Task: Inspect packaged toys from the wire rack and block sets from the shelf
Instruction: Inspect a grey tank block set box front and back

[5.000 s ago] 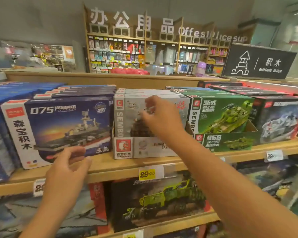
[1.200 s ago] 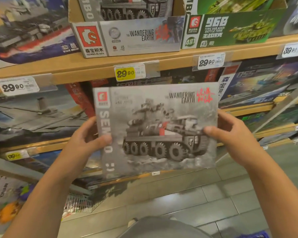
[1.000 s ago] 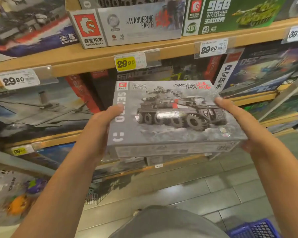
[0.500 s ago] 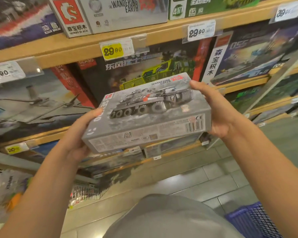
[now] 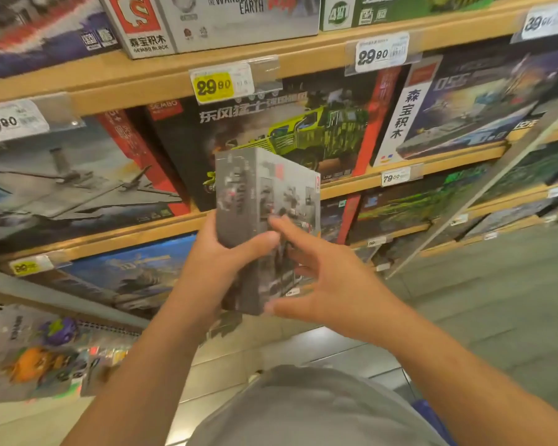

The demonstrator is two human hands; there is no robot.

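Wooden store shelves [image 5: 303, 57] are displaying boxed block sets.
The left hand [image 5: 221, 265] is gripping an upright grey block set box [image 5: 255, 201]; the right hand [image 5: 332, 281], fingers spread, is touching it.

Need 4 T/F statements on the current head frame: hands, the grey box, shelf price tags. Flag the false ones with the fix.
1. The left hand grips the grey block set box at its lower part. True.
2. The right hand is clenched in a fist away from the box. False: its fingers are spread, touching the box.
3. The yellow price tag on the shelf edge reads 29.90. True.
4. The box lies flat on the floor. False: it is held on end in front of the shelves.
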